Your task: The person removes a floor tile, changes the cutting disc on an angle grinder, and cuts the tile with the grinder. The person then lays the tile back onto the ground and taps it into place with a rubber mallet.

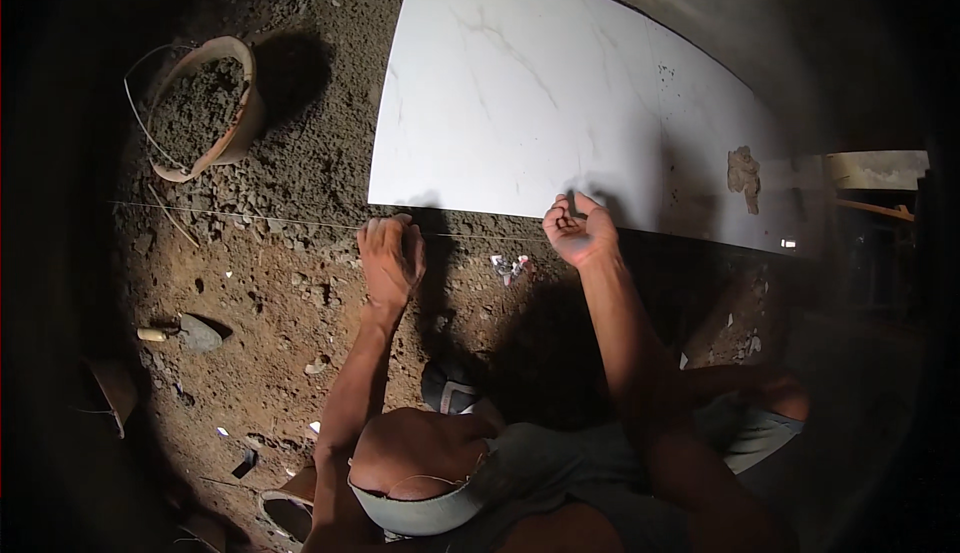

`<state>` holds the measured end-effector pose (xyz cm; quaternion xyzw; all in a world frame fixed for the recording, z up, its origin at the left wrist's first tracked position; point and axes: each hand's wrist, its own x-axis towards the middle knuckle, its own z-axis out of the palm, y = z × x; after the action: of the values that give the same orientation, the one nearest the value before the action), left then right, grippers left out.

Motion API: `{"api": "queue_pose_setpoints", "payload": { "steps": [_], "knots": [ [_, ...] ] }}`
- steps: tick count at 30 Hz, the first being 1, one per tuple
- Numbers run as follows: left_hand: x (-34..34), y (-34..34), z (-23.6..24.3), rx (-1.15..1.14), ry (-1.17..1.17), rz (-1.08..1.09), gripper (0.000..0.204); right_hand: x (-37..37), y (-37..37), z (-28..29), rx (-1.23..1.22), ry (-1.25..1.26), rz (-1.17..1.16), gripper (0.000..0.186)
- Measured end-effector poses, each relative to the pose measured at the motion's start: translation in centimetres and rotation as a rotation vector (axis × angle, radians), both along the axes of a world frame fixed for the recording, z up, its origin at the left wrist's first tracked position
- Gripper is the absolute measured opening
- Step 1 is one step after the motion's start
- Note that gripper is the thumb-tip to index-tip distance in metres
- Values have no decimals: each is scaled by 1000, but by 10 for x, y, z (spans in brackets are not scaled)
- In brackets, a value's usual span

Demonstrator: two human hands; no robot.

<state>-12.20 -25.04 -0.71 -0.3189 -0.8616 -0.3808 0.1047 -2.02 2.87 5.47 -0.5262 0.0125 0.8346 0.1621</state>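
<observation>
A large white tile [500, 83] with grey veins lies on a bed of dark, crumbly mortar [320, 133]. A thin string [290, 221] runs along the mortar's near edge. At this edge, just left of the tile's near corner, my left hand [390, 261] is closed, back up, close to the string; its fingertips are partly hidden. My right hand [582, 233] is at the tile's near edge, palm turned up and fingers curled. A small dark shape shows at its fingertips, too unclear to name.
A bucket [245, 118] of mortar leans at the far left. A trowel [198, 334] lies on the rough soil [290, 303], among pebbles and scraps. Dried mortar [743, 178] marks the tiled surface at right. My shoe [448, 390] is below my hands. Other containers [110, 393] stand near left.
</observation>
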Motion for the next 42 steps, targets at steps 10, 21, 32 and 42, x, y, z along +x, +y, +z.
{"api": "queue_pose_setpoints", "payload": {
  "steps": [10,21,32,42],
  "knots": [
    [0,1,-6,19,-5,22,20,-9,8,-14,-84,-30,-246,24],
    [2,8,-10,31,20,66,18,-17,19,-18,-121,-208,-343,22],
    [8,28,-7,22,-13,92,21,-8,11,-33,-169,-236,-240,42],
    [21,67,7,939,-1397,343,23,3,9,-42,-105,-259,-234,32]
  ]
}}
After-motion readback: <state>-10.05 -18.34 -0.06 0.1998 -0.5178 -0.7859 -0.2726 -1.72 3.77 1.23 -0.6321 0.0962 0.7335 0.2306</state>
